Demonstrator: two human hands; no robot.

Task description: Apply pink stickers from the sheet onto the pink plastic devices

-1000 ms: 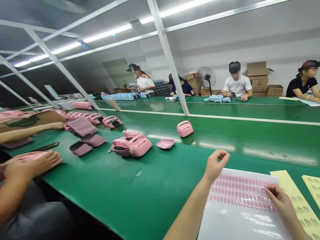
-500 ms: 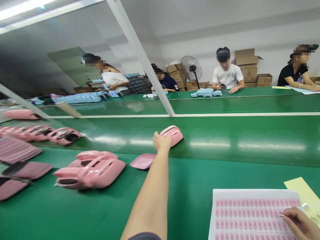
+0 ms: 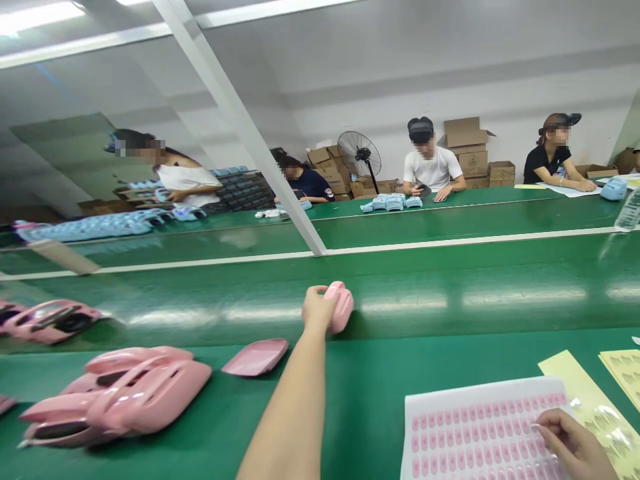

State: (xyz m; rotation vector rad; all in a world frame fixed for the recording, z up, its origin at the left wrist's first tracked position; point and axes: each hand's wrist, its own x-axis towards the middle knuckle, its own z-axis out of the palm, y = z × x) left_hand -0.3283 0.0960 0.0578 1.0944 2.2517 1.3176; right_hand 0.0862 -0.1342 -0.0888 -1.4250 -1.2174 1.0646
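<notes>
My left hand (image 3: pixel 317 312) reaches out over the green conveyor belt, its fingers wrapped round a glossy pink plastic shell (image 3: pixel 343 310) with slots in it. Closer in, a thin pink plastic panel (image 3: pixel 256 358) lies beside my forearm. Several more pink shells (image 3: pixel 173 393) are nested together to the left. Low on the right, my right hand (image 3: pixel 575 440) pinches a small pale sticker (image 3: pixel 536 427) over a white sheet (image 3: pixel 410 447) that carries rows of pink oval stickers.
Yellow sticker sheets (image 3: pixel 555 363) lie beyond the white one. More pink shells (image 3: pixel 55 320) sit on the belt at left. A slanted white post (image 3: pixel 250 140) crosses the view. Across the belt, several people work by light-blue parts (image 3: pixel 393 202); a clear bottle (image 3: pixel 629 212) stands far right.
My view has swung right, so the scene sits further left. The pink shell has turned in my left hand and appears more upright. My right hand keeps its pinch above the sheet.
</notes>
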